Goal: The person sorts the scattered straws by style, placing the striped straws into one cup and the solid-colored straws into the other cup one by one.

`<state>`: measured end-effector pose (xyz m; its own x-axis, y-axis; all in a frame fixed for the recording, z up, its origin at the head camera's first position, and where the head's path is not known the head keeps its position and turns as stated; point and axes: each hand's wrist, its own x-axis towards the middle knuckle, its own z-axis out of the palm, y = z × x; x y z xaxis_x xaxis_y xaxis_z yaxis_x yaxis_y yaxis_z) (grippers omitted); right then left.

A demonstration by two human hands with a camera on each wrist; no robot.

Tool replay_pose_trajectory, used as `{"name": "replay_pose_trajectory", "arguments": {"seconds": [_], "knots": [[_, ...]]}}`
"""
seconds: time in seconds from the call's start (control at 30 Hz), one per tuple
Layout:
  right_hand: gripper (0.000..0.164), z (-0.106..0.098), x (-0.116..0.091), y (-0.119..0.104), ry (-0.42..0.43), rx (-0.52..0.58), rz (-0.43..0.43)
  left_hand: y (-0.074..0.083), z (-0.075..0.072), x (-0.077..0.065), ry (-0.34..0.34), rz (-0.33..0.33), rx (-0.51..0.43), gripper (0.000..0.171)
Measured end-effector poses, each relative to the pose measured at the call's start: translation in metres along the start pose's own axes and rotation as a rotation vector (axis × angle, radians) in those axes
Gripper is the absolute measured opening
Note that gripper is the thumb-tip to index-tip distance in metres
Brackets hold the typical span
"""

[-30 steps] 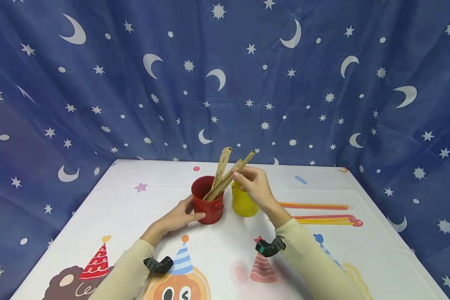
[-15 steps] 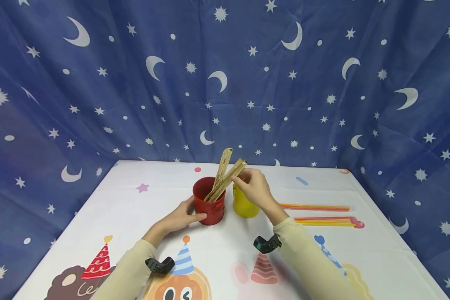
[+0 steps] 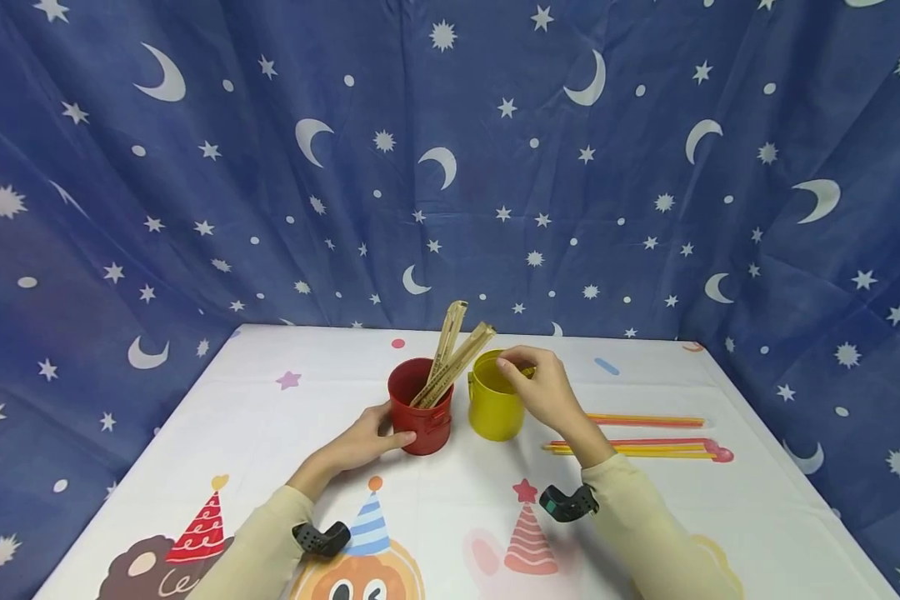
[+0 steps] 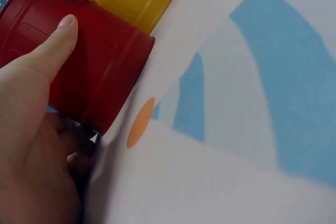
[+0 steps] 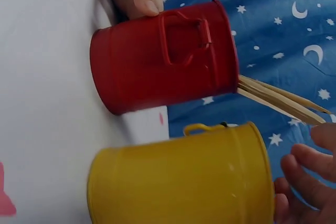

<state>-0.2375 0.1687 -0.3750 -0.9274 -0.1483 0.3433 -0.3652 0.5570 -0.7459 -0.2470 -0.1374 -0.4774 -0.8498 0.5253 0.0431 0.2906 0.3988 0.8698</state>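
Observation:
A red metal bucket [image 3: 420, 417] stands upright near the middle of the table, steadied by my left hand [image 3: 360, 437]. The left thumb [image 4: 60, 43] lies along its wall and the other fingers reach round the far side, partly hidden. Several slim sticks in tan printed paper, like wrapped chopsticks [image 3: 453, 367], lean out of its mouth. Close to its right is a yellow bucket [image 3: 495, 412]. My right hand [image 3: 547, 392] hovers at the yellow bucket's right rim, fingers loosely bent and nothing visible in them; whether it touches the rim I cannot tell.
Thin orange and red sticks [image 3: 652, 421] lie on the right of the table, with a second group of red and yellow sticks [image 3: 637, 448] just nearer. A blue star-patterned curtain [image 3: 450, 167] hangs behind the white printed tablecloth [image 3: 307, 417].
My right hand has let go of the last wrapped stick, which now leans with the others in the red bucket, and has drawn back rightward. The left hand stays on the red bucket.

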Motion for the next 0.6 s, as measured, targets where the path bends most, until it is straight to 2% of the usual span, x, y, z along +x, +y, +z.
{"name": "replay_pose_trajectory", "arguments": {"seconds": [0.27, 0.6], "knots": [[0.024, -0.024, -0.008, 0.006, 0.034, 0.019, -0.045, 0.005, -0.002, -0.009, 0.043, -0.067, 0.018, 0.089], [0.021, -0.048, -0.025, 0.018, 0.07, -0.004, -0.081, 0.014, -0.006, -0.036, 0.052, -0.1, 0.077, 0.072]]}}
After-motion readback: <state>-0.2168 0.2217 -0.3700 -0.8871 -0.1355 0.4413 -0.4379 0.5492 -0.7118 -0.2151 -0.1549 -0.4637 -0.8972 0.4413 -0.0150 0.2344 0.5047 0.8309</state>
